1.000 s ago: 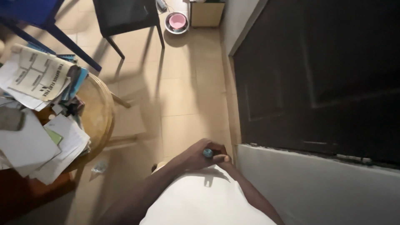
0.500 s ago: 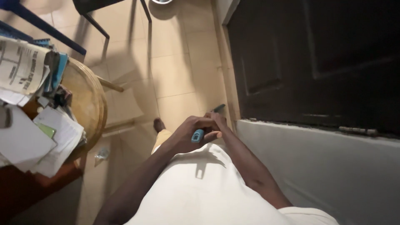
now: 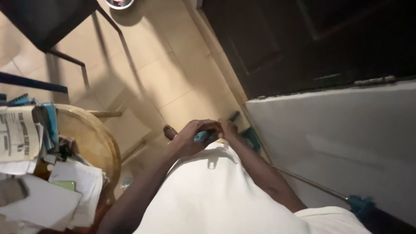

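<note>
Fingers of the left hand (image 3: 187, 139) curl shut around a small blue-capped tool (image 3: 200, 137) held at the waist, the right hand (image 3: 227, 128) pinching its dark far end, and it looks light, stiff, best gripped mid-body.

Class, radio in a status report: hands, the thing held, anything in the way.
Both hands, left hand and right hand, shut on blue-handled tool. Held at waist. Round table beside, apart.

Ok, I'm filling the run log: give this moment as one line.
left hand: grips blue handle | right hand: on dark shaft | setting: tiled floor, beside dark door
</note>
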